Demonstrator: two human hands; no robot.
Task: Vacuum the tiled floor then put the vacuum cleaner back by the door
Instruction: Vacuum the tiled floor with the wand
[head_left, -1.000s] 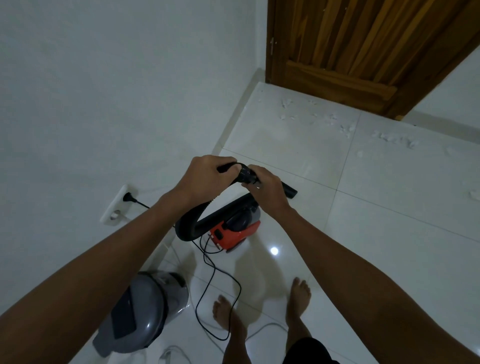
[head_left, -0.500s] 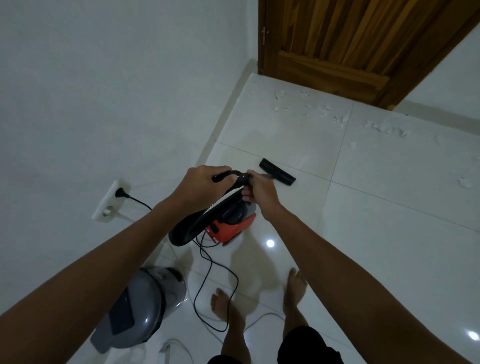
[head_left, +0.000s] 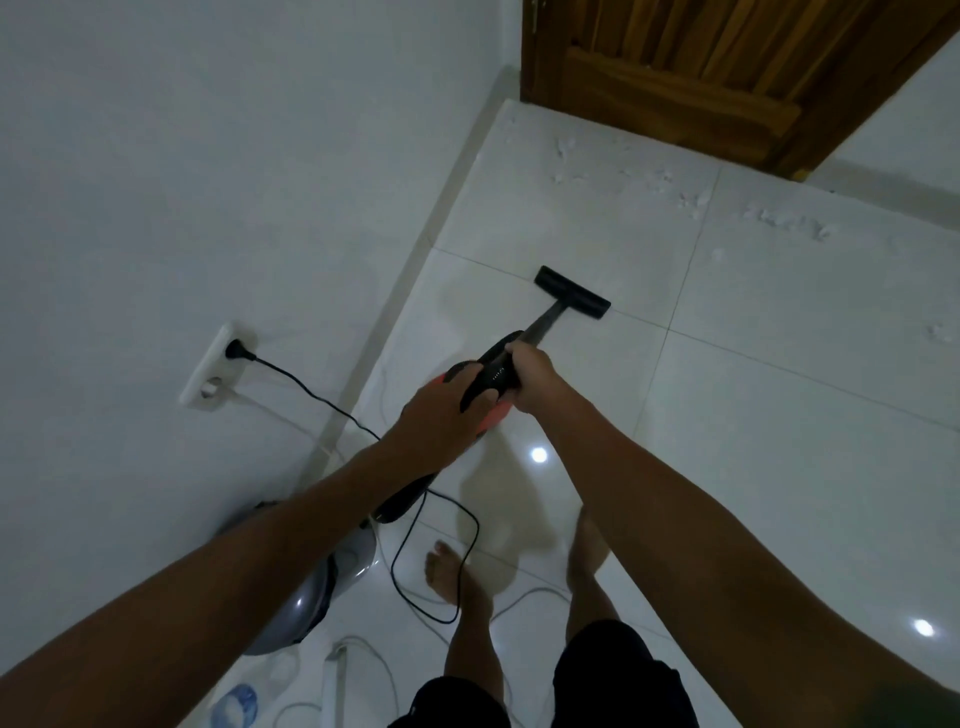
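The person grips a red and black vacuum cleaner (head_left: 480, 387) with both hands. The left hand (head_left: 441, 410) is wrapped over the body, fingers curled around its black top; the right hand (head_left: 532, 379) is clenched around the neck where the tube starts. The flat black nozzle (head_left: 573, 292) rests on the tiled floor (head_left: 779, 415) ahead, just short of a grout line. White scraps (head_left: 691, 200) lie scattered further on, near the wooden door (head_left: 727, 67), well apart from the nozzle, so the sweeping looks barely begun.

The main hazard is the black cord (head_left: 431, 566). It runs from the wall socket (head_left: 218, 364) down behind the left arm and loops on the floor right against the left foot (head_left: 449, 571). A step forward toward the scraps could snag that loop, tripping the person or jerking the plug out. A white cable (head_left: 519, 603) also trails past the feet.

Reach is the other risk: pushing the nozzle as far as the door may pull the cord taut. A grey domed appliance (head_left: 306, 587) stands by the wall under the left forearm, where a backward swing could knock it.
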